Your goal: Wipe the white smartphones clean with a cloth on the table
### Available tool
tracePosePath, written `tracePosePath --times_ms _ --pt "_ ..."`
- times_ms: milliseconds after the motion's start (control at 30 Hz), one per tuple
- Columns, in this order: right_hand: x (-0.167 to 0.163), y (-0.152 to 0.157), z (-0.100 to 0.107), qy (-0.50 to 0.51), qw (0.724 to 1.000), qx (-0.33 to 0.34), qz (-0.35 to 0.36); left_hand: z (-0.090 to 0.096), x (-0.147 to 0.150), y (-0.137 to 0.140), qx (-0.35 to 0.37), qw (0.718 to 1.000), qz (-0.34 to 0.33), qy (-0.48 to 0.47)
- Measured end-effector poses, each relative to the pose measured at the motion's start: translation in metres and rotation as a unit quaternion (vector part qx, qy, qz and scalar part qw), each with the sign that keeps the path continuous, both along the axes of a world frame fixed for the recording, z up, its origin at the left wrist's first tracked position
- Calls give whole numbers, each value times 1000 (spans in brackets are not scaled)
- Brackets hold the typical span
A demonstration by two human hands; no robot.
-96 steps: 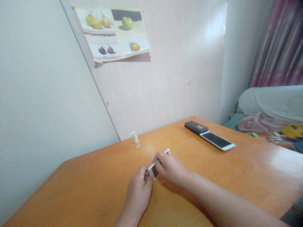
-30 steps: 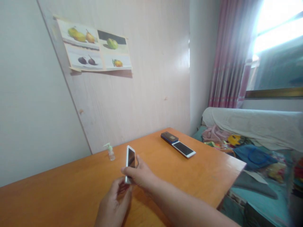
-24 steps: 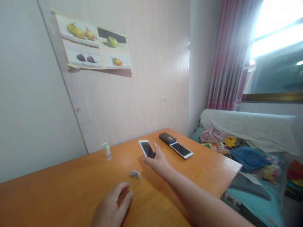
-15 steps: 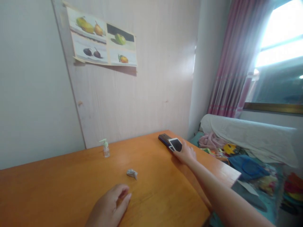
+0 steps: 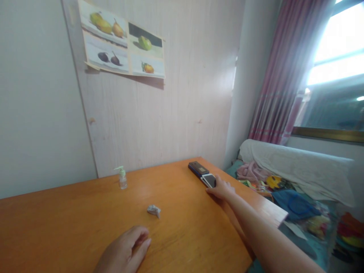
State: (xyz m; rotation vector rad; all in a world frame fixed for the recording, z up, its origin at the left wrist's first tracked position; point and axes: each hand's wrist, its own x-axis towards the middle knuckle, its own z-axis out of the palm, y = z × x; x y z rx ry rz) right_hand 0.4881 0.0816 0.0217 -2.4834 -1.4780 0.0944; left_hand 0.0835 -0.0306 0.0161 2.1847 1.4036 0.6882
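At the table's far right, my right hand (image 5: pixel 223 189) is closed on the near end of a white-edged smartphone (image 5: pixel 209 179) with a dark screen. This phone now lies low, against a dark case or wallet-like item (image 5: pixel 198 168) with a brown top. Another pale edge shows just under the phone; what it belongs to I cannot make out. My left hand (image 5: pixel 127 248) rests over the near part of the table, fingers loosely curled, a gap between thumb and forefinger, holding nothing. Just beyond it lies a small crumpled grey-white piece, like tissue (image 5: pixel 154 211).
A small clear pump bottle (image 5: pixel 122 179) with a pale green top stands towards the back left of the orange wooden table (image 5: pixel 85 212). Behind the table is a wall with fruit pictures (image 5: pixel 122 41). Right of it, a bed (image 5: pixel 295 167) holds cloths and bags.
My right hand has lowered the smartphone from a tilted position to nearly flat beside the dark case. The left hand keeps the same loosely curled pose; the view has shifted slightly.
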Motion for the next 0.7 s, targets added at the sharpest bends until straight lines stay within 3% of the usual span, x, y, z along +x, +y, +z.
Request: tracePosePath --times_ms 700 --pt "3 15 0 30 999 -4 21 -6 -2 4 15 1000 3 -15"
